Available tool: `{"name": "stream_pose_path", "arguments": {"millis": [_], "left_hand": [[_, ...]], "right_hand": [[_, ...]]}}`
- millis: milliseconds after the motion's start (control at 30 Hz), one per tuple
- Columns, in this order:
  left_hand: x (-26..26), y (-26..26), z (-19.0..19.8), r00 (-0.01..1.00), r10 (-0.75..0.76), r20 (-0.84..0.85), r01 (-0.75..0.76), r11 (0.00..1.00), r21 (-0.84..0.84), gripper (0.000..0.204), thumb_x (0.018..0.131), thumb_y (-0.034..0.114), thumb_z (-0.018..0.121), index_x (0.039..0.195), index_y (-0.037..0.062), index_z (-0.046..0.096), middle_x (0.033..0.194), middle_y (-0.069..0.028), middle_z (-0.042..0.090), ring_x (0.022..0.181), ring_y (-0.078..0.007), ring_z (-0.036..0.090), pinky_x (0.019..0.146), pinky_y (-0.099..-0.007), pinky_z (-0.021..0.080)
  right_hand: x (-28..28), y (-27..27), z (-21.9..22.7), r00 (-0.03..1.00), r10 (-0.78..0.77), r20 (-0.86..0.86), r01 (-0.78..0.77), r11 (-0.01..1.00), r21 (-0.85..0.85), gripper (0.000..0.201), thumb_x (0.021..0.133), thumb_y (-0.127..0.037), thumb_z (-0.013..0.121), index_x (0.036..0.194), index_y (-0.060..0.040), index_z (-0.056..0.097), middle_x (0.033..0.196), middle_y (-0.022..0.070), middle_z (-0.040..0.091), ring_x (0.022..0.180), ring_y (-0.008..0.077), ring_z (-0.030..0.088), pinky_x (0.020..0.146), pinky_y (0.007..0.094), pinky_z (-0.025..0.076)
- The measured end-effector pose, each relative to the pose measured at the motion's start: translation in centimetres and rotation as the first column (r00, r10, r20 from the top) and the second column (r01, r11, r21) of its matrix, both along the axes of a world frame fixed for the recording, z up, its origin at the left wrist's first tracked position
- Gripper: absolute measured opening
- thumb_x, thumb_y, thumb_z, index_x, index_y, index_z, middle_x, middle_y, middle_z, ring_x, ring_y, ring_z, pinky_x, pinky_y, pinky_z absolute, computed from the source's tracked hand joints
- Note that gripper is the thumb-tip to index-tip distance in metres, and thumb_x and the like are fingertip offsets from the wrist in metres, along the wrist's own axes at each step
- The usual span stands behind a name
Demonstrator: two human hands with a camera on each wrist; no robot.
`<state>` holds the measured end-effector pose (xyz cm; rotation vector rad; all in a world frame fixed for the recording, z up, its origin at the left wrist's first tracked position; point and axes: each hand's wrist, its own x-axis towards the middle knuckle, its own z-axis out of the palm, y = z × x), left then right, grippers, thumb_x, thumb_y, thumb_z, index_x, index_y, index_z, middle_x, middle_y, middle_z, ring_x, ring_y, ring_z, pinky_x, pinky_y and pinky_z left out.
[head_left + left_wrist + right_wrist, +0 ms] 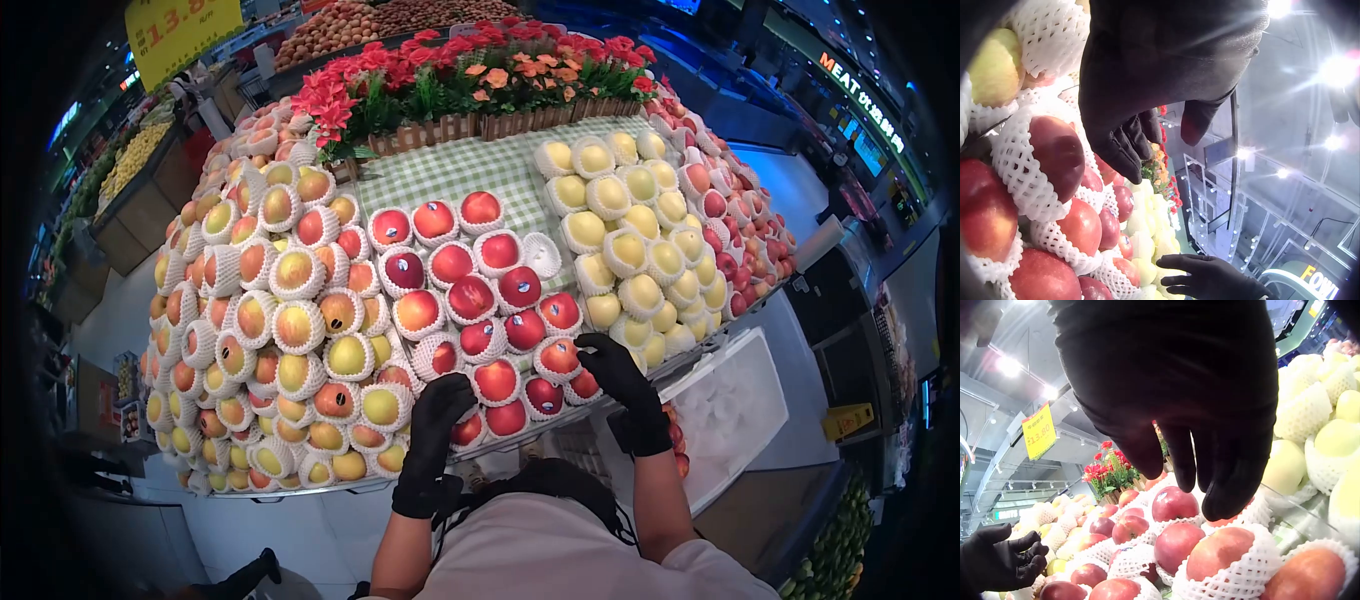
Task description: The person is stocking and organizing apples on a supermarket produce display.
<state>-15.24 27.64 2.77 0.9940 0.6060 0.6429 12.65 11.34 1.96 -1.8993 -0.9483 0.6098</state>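
Smooth red fruits [470,297] in white foam nets sit in rows on a green-checked cloth [440,178]. My left hand [440,415], in a black glove, is at the front left of these rows, fingers loosely bent and holding nothing. In the left wrist view its thumb stands apart from the fingers. My right hand [618,385], gloved in black too, hovers over the front right of the rows. Its fingers point down in the right wrist view, fingertips overlapping a netted red fruit [1225,550]. An empty foam net [541,255] lies at the rows' back right.
Yellow-red netted fruits [295,268] are heaped on the left, pale yellow ones [627,248] on the right. Behind the cloth stand red flowers [480,50] in wooden planters. Below the display's right front is a white foam box [735,400].
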Motion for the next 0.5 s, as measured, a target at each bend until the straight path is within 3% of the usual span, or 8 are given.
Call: {"name": "stream_pose_path", "arguments": {"millis": [100,233,367,467,500], "left_hand": [[0.4,-0.1,0.5,1.0,0.025,-0.007,-0.025,1.0,-0.006,0.031,0.089,0.004,0.063,0.119,-0.0022,0.056,0.108,-0.009,0.064,0.098,-0.019,0.064,0.089,-0.032,0.053],[1.0,-0.3,0.8,0.998,0.065,-0.013,-0.065,0.998,0.013,0.032,0.09,0.005,0.063,0.12,-0.0019,0.056,0.109,-0.0089,0.064,0.1,-0.0191,0.063,0.09,-0.0325,0.052],[1.9,-0.8,0.9,0.996,0.086,-0.032,-0.086,0.996,0.0,0.036,0.087,0.004,0.064,0.121,-0.0019,0.055,0.111,-0.0089,0.063,0.102,-0.0168,0.062,0.091,-0.0304,0.051],[2.6,-1.1,0.9,0.994,0.093,-0.066,-0.09,0.995,0.04,0.034,0.089,0.006,0.063,0.121,-0.0027,0.055,0.11,-0.0093,0.063,0.101,-0.0185,0.063,0.091,-0.0327,0.051],[2.7,-1.2,0.9,0.993,0.094,-0.067,-0.091,0.995,0.042,0.034,0.089,0.006,0.063,0.121,-0.0027,0.055,0.11,-0.0093,0.063,0.101,-0.0184,0.063,0.091,-0.0327,0.051]], "right_hand": [[1.7,1.7,-1.0,0.998,0.042,0.056,-0.047,0.996,0.077,0.036,0.088,-0.012,0.063,0.122,-0.0006,0.058,0.119,0.0168,0.062,0.109,0.0291,0.061,0.095,0.0376,0.048],[3.4,4.3,-2.9,0.947,0.105,0.303,-0.151,0.979,0.134,0.039,0.088,-0.014,0.063,0.125,-0.0034,0.058,0.13,0.0192,0.056,0.111,0.0345,0.06,0.097,0.0425,0.046],[5.0,7.4,-1.6,0.812,0.176,0.556,-0.186,0.982,-0.04,0.039,0.087,-0.012,0.058,0.125,-0.0053,0.058,0.134,0.0199,0.053,0.102,0.0397,0.06,0.088,0.0483,0.049],[5.8,9.5,-1.6,0.751,0.225,0.621,-0.181,0.974,-0.134,0.04,0.085,-0.012,0.057,0.126,-0.0064,0.058,0.134,0.0183,0.054,0.097,0.0422,0.061,0.084,0.05,0.05],[5.8,10.2,-1.8,0.737,0.182,0.651,-0.172,0.982,-0.079,0.041,0.082,-0.009,0.057,0.123,-0.0072,0.058,0.133,0.0164,0.055,0.091,0.0424,0.061,0.078,0.0525,0.051]]}}
